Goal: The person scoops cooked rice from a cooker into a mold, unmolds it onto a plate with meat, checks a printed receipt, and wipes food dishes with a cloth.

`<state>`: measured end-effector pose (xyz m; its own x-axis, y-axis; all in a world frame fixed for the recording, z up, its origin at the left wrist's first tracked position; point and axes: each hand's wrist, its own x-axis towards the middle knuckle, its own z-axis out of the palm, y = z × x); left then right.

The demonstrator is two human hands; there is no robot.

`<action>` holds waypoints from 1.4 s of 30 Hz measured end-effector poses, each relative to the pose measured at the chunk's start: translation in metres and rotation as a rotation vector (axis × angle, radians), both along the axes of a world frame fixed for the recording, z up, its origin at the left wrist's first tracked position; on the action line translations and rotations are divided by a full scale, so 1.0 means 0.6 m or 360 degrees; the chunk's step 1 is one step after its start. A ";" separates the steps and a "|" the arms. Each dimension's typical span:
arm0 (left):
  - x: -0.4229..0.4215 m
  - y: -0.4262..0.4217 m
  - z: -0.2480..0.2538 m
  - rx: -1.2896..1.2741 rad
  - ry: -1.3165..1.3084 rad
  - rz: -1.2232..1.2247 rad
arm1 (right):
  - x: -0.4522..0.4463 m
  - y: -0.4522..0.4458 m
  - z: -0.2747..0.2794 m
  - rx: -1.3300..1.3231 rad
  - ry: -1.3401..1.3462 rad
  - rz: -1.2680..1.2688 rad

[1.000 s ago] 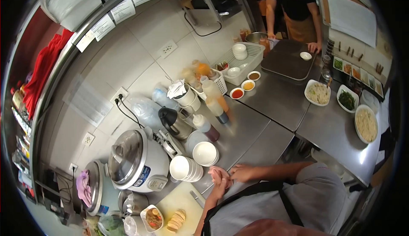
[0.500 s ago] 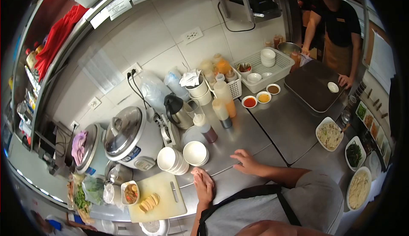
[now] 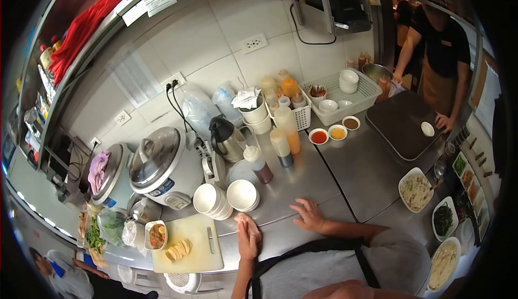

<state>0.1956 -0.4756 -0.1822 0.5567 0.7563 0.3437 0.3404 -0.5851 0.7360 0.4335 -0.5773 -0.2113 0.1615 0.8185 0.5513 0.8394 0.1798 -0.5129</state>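
Note:
My left hand (image 3: 248, 242) is at the front edge of the steel counter, fingers together over a pale pink thing (image 3: 244, 221), perhaps a folded cloth; most of it is hidden. Just beyond it stand a stack of white bowls (image 3: 243, 195) and a second stack (image 3: 212, 201). My right hand (image 3: 308, 215) hovers over or rests on the counter, fingers spread, holding nothing. To the left, a cutting board (image 3: 199, 234) carries a knife (image 3: 212, 240) and sliced pale food (image 3: 178, 250). A bowl of food (image 3: 157, 236) sits at the board's left edge.
Squeeze bottles (image 3: 258, 164), a thermos jug (image 3: 222, 138) and a rice cooker (image 3: 167, 167) line the back. Sauce cups (image 3: 318, 136) stand right of centre. A person (image 3: 440, 56) holds a dark tray (image 3: 402, 123). Food dishes (image 3: 415, 189) stand at right.
The view has shifted slightly, so most things sit a little differently in frame. My left hand stays on the pink thing, and my right hand stays spread. More of a person shows at lower left.

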 end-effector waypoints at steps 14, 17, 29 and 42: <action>0.037 0.008 -0.013 0.0150 -0.0259 -0.0264 | -0.001 -0.013 0.003 0.0044 0.0156 -0.0030; 0.081 0.013 0.035 0.0428 -0.0220 -0.0387 | -0.012 -0.049 0.016 0.0333 0.0208 -0.0244; 0.168 0.009 0.121 -0.0102 -0.0259 -0.1325 | -0.203 -0.324 0.068 0.0187 0.1082 -0.1212; 0.300 -0.341 0.019 -0.1693 0.1121 -0.1979 | -0.182 -0.607 0.050 0.0729 0.2062 -0.2339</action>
<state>0.3754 -0.6804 -0.1707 0.7300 -0.4680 -0.4981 0.4987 -0.1336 0.8564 0.3244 -0.9414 -0.1814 0.8451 -0.4215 -0.3290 -0.3169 0.1006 -0.9431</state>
